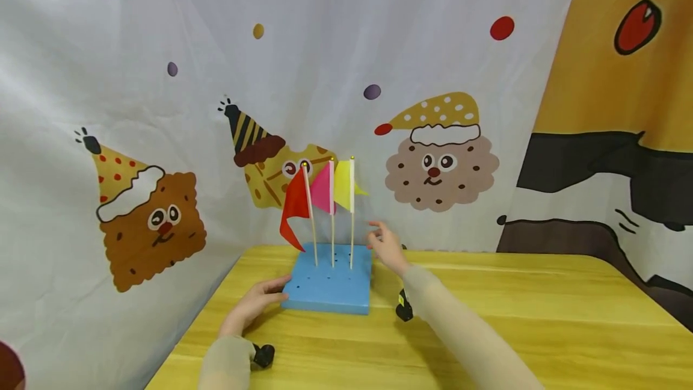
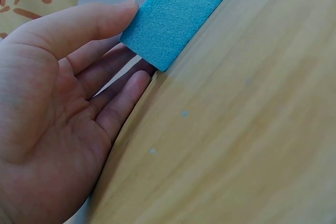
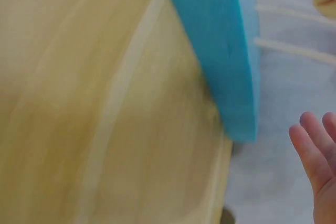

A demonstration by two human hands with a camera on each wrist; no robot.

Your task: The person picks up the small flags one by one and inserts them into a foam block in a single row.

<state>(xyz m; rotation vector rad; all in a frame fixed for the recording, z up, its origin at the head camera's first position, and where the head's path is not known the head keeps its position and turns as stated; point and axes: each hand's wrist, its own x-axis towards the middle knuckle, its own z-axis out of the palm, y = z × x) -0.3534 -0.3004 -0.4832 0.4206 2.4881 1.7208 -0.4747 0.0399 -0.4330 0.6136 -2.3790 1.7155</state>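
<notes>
A blue foam block (image 1: 325, 290) with small holes in its top lies on the table. Three thin sticks stand upright in it, bearing a red flag (image 1: 296, 203), a pink flag (image 1: 323, 188) and a yellow flag (image 1: 343, 185). My left hand (image 1: 257, 303) touches the block's left side near the front corner; in the left wrist view its thumb rests at the foam's edge (image 2: 173, 19), with the fingers fairly straight. Beside the block's far right corner, my right hand (image 1: 387, 245) is raised with nothing in it. Only its fingers (image 3: 315, 150) show clearly in the right wrist view.
The wooden table (image 1: 514, 312) stretches to the right of the block. Behind it hangs a white curtain (image 1: 325, 47) printed with cartoon biscuits. The table's back edge runs close behind the block.
</notes>
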